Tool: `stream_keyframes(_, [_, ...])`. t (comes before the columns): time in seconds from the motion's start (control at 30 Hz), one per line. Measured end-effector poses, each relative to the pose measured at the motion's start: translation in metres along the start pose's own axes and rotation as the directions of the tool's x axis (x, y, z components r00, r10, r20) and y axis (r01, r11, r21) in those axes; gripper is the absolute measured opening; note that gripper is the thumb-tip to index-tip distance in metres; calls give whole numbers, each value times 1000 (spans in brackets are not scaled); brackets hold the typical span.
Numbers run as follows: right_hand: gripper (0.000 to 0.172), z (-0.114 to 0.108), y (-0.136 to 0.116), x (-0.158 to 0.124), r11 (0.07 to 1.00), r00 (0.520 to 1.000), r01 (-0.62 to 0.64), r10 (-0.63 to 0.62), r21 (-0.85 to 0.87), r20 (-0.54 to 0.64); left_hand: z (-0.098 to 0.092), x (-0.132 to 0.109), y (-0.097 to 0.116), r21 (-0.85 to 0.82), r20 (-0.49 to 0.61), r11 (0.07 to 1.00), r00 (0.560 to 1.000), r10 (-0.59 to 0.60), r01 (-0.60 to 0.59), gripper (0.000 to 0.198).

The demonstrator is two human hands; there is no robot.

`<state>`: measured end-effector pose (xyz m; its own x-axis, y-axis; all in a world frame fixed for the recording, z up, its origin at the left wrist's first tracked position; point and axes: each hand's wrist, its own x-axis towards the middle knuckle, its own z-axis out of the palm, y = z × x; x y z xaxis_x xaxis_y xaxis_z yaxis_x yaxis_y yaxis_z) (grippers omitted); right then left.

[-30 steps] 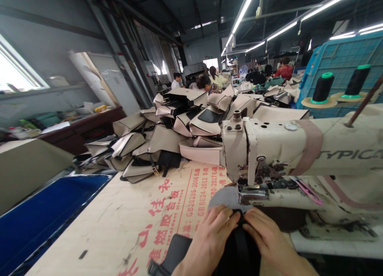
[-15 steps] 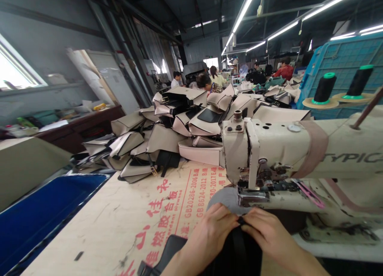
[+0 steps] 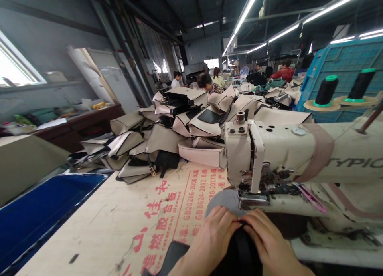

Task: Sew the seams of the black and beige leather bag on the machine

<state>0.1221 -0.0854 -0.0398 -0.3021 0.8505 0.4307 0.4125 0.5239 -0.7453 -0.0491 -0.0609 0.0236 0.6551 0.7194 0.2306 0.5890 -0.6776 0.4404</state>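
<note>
My left hand (image 3: 211, 238) and my right hand (image 3: 267, 238) meet at the bottom centre, fingers closed on the top edge of a black bag piece (image 3: 239, 258). A dark strip runs down its middle, and its lower part is cut off by the frame. Both sets of fingertips nearly touch at the edge. Just beyond them stands a sewing machine (image 3: 287, 152), its needle area close above my right hand. A grey rounded plate (image 3: 223, 201) lies by my left fingers. Under my left forearm, a dark flap (image 3: 175, 254) shows on the plywood.
Beige-and-black bags (image 3: 164, 138) lie heaped behind the plywood table (image 3: 149, 212). A blue-lined bin (image 3: 50, 220) stands at left. Black thread spools (image 3: 326, 91) sit over the machine, before a blue crate (image 3: 350, 64). Several people work in the background.
My hands stay on the black bag piece, and its top edge has tilted slightly. The fingers have shifted a little closer together. The view has moved slightly.
</note>
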Motion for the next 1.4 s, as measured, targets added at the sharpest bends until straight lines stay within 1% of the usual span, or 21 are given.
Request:
stream_keyframes(0.07, [17,-5,-2,4,998,999,-35,33,46,33,1,-1,0,20,10,1000,1000,-7,7,15])
stream_keyframes(0.13, [13,-11,-4,10,991,993,-73,62,109,97,3,-1,0,14,25,999,999,-41,41,16])
stream_keyframes(0.23, [14,-16,-6,17,978,978,-125,94,164,185,6,1,0,-70,28,989,991,-128,129,12])
stream_keyframes(0.3, [17,-13,-5,18,976,980,-141,114,165,164,4,3,2,-148,10,964,975,-223,223,11])
stream_keyframes(0.4, [22,-3,0,14,981,990,-134,127,142,57,-7,0,7,-209,34,920,943,-330,330,16])
stream_keyframes(0.5, [23,3,4,7,987,991,-129,132,92,-24,-20,-11,12,-159,91,907,921,-380,390,14])
stream_keyframes(0.57, [23,3,6,5,991,991,-121,124,64,-44,-20,-18,12,-63,97,906,907,-411,418,24])
stream_keyframes(0.63, [24,0,8,4,994,994,-103,105,44,-40,-14,-21,8,39,86,909,905,-418,416,38])
stream_keyframes(0.7, [25,-2,9,4,997,996,-79,80,15,-33,-7,-19,1,92,103,924,920,-379,371,47])
stream_keyframes(0.77, [25,-5,10,5,999,999,-51,51,-17,-19,-5,-13,-5,92,194,952,932,-305,292,50])
stream_keyframes(0.8, [25,-6,11,6,999,999,-36,35,-32,-13,-7,-9,-8,80,256,963,928,-270,258,49])
stream_keyframes(0.87, [26,-7,11,6,999,1000,-7,6,-53,-13,-18,-4,-12,50,372,974,901,-222,219,44])
stream_keyframes(0.9, [26,-7,12,6,998,1000,2,-3,-61,-22,-25,-2,-13,30,414,977,887,-206,213,41])
stream_keyframes(0.97, [28,-7,11,6,997,998,6,-10,-76,-54,-37,-2,-14,-37,466,977,868,-169,210,35])
stream_keyframes(1.07, [29,-6,9,6,996,998,-6,0,-86,-67,-45,-8,-17,-165,481,962,870,-113,216,34])
stream_keyframes(1.1, [28,-6,8,6,996,998,-11,5,-84,-63,-44,-11,-19,-182,467,958,877,-116,223,33])
stream_keyframes(1.17, [28,-5,7,7,997,998,-24,19,-77,-61,-39,-14,-22,-158,410,957,898,-159,242,30])
stream_keyframes(1.23, [29,-4,7,9,997,996,-50,46,-54,-78,-34,-12,-28,-72,351,964,911,-215,256,31])
stream_keyframes(1.3, [30,-2,8,12,993,988,-116,117,19,-100,-34,1,-36,36,347,971,908,-236,238,33])
stream_keyframes(1.37, [33,5,10,16,956,959,-241,262,170,-111,-39,22,-46,113,391,974,893,-224,195,32])
stream_keyframes(1.4, [36,10,10,17,909,930,-312,352,277,-107,-44,35,-51,132,416,976,884,-213,174,30])
